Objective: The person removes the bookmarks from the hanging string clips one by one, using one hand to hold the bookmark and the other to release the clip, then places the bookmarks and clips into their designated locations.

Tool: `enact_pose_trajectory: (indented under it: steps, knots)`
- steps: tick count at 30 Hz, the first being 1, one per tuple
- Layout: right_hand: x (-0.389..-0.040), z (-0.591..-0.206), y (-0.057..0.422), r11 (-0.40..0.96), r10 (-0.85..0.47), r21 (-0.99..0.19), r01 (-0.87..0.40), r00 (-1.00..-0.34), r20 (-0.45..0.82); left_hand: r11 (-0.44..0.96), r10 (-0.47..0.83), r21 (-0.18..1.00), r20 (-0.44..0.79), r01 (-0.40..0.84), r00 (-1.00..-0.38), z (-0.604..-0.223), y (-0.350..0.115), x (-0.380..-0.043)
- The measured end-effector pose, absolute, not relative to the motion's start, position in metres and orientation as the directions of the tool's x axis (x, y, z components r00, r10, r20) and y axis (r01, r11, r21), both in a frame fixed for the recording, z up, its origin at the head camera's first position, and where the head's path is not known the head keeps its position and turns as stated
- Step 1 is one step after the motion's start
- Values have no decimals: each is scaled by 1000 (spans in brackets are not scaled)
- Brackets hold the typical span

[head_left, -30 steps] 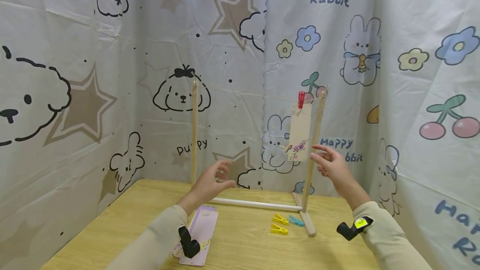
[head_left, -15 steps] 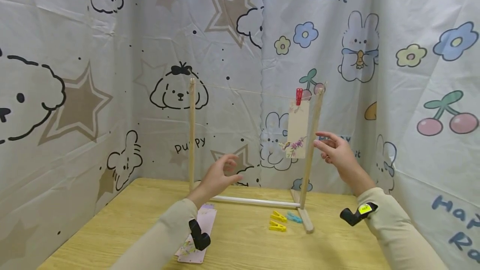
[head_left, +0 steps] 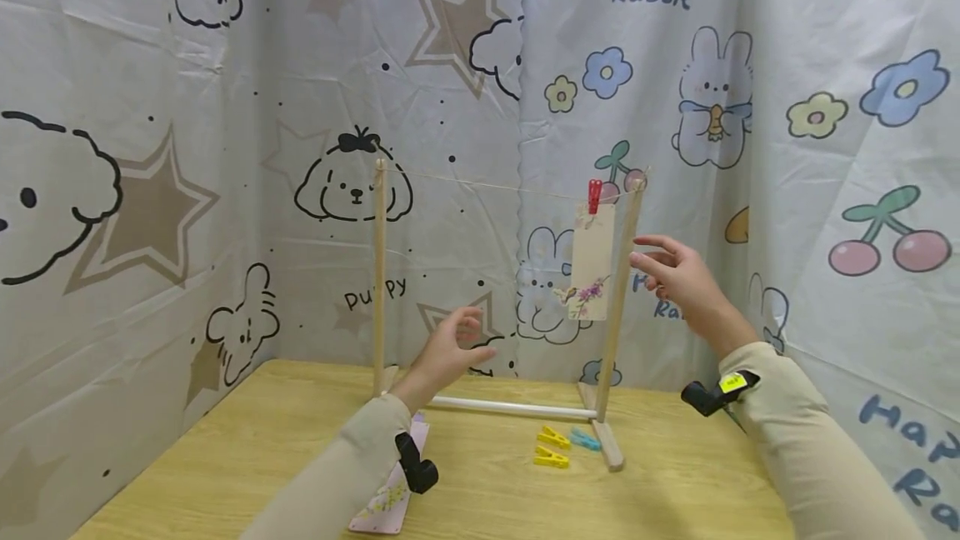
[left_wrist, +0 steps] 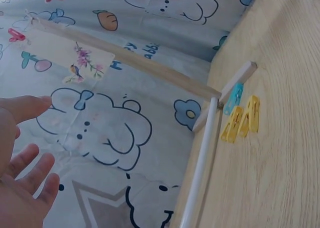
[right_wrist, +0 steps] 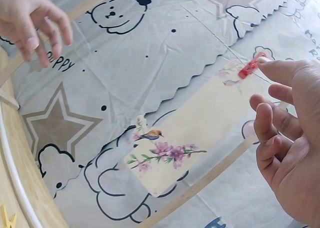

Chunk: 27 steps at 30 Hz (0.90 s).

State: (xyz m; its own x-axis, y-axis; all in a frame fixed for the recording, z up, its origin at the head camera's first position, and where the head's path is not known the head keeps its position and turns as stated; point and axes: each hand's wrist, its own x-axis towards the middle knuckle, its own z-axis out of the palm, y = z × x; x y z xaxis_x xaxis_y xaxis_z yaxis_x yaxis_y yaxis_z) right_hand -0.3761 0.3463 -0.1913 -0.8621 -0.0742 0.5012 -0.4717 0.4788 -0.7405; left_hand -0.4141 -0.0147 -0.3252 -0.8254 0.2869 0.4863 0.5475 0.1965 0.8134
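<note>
A cream bookmark [head_left: 591, 261] printed with a bird and purple blossoms hangs from a string [head_left: 487, 185], held by a red clothespin [head_left: 594, 196]. The string runs between the two posts of a wooden frame. My right hand [head_left: 678, 277] is beside the right post [head_left: 622, 298], fingers loosely bent, holding nothing. Nearer the middle, my left hand [head_left: 446, 348] hovers above the frame's white bottom bar [head_left: 517, 409], its fingers relaxed and nothing in them. Pink and purple bookmarks [head_left: 390, 507] lie on the table, partly hidden under the left forearm.
Two yellow clothespins [head_left: 552, 457] and a blue clothespin [head_left: 585, 439] lie on the wooden table [head_left: 480, 498] by the frame's right foot [head_left: 611, 448]. Printed curtains [head_left: 450, 48] surround the table at the back and sides.
My right hand has risen along the right post, away from the bookmark's lower end. My left hand has shifted slightly right and up. The bookmark still hangs from the red clothespin.
</note>
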Motion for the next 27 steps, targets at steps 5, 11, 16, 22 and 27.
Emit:
enact_pose_trajectory:
  steps: [5,11,16,22,27]
  knots:
    - [-382,-179,347,475,-62,-748,-465,-865,498,167,264,830,483,532,-835,-325,-11,-424]
    - [-387,-170,342,502,-55,-738,-451,-868,493,149,256,837,482,527,-838,-324,0,-432]
    - [-394,-167,333,495,-77,-735,-464,-865,495,127,238,839,492,529,-837,-319,11,-438]
    - [-396,-164,328,491,-79,-736,-467,-865,496,97,240,839,502,535,-831,-314,29,-445]
    - [-397,-161,322,497,-67,-721,-483,-850,523,63,217,847,505,528,-836,-313,40,-451]
